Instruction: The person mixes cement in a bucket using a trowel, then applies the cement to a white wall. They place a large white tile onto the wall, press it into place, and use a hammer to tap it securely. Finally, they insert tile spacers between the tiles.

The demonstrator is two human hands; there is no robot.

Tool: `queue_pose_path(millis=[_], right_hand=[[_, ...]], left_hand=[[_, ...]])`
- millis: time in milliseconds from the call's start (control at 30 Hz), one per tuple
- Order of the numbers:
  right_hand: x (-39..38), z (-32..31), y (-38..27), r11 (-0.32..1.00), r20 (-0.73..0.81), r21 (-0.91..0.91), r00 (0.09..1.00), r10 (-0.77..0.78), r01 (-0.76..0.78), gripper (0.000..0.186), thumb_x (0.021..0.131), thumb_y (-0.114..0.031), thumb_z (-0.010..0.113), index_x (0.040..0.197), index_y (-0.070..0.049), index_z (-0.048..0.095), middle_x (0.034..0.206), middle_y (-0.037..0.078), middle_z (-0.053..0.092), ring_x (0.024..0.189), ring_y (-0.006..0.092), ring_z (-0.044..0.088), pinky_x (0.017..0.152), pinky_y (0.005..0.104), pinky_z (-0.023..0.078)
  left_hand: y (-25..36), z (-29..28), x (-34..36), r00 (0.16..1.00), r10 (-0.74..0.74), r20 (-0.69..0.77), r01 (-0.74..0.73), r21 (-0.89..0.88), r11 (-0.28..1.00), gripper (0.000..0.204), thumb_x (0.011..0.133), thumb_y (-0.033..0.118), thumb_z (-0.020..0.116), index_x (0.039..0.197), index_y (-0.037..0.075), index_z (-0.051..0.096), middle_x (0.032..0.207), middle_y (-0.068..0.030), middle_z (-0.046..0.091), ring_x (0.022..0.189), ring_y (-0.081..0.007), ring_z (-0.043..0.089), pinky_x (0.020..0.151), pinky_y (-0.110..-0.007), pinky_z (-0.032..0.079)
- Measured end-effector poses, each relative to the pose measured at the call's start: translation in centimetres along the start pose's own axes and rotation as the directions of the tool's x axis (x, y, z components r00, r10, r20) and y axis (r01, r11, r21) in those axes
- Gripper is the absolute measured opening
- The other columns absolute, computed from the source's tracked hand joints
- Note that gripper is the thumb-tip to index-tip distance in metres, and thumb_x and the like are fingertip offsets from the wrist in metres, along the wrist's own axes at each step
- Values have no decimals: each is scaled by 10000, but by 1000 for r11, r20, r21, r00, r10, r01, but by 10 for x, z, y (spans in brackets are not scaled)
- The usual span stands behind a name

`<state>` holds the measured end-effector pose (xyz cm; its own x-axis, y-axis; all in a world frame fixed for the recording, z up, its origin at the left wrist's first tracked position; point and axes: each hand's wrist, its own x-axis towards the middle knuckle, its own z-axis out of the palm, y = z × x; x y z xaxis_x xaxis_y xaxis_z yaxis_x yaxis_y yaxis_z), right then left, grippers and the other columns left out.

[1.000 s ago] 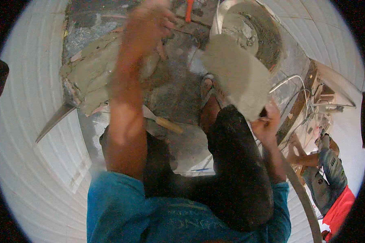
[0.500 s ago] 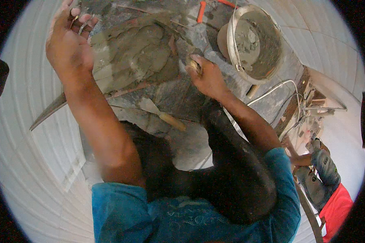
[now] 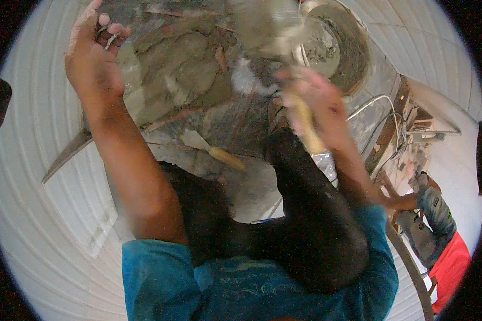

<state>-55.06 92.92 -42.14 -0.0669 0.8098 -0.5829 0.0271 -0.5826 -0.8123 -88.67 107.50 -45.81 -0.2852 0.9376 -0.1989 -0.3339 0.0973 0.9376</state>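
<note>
My right hand [image 3: 321,101], blurred by motion, is closed around the pale wooden handle of a trowel [image 3: 308,125]. The trowel's blade [image 3: 268,27] is a grey-green smear beside the bucket's left rim. Raised at the upper left, my left hand [image 3: 95,59] has loosely curled fingers set apart, with pale smears on them and no tool visible in it. Wet grey mortar [image 3: 177,69] lies spread in a patch to the right of that hand. A metal bucket [image 3: 356,64] with more mortar inside stands at the upper right.
Between my legs and the mortar lies a wooden-handled scraper [image 3: 225,158]. White ribbed sheeting [image 3: 37,224] rises on the left. A pale cable [image 3: 377,99] loops right of the bucket. Another person in a red garment [image 3: 452,267] is at the far right.
My right hand has moved right and toward me from beside the mortar, and the trowel's blurred blade now shows by the bucket. My left hand has barely shifted.
</note>
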Motion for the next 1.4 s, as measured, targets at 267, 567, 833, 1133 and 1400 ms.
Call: queue_pose_path(millis=[267,567,833,1133,1400], right_hand=[[-86,-144,-101,-218,-133,-945,895,-425,-244,406,996,-393,583,1248,-89,676,1133,88,708,904,196,672,825,378,532],[16,-119,-110,-593,-3,-805,1000,27,13,217,825,-227,617,857,-60,752,781,153,712,781,335,709,811,482,522],[51,-139,-112,-354,-66,-934,953,296,46,366,839,-336,635,962,-3,724,941,228,721,885,391,699,772,534,533],[42,-208,-52,493,109,-870,979,171,11,341,917,-367,645,935,-34,716,627,-11,547,610,117,533,598,304,443],[-31,-204,-55,451,-87,-888,996,26,-89,262,957,-222,655,1095,-6,709,989,63,647,853,138,593,743,289,490]], left_hand=[[-50,71,-32,959,-152,241,63,339,939,324,1000,252,592,1249,63,673,920,0,588,812,-113,568,738,-290,493],[-83,124,-50,853,-262,451,-52,573,818,300,1018,263,588,1232,74,679,920,7,627,792,-87,578,730,-255,501],[-80,109,-29,892,-287,349,70,522,850,326,1001,298,607,1240,91,685,953,-1,647,820,-90,594,750,-253,502],[-76,83,-11,901,-237,363,35,484,874,363,975,334,634,1248,102,692,962,-5,652,812,-103,599,743,-265,493],[-38,74,-25,938,-128,321,-22,426,904,375,967,337,621,1233,82,687,977,-21,636,829,-156,597,813,-317,497]])
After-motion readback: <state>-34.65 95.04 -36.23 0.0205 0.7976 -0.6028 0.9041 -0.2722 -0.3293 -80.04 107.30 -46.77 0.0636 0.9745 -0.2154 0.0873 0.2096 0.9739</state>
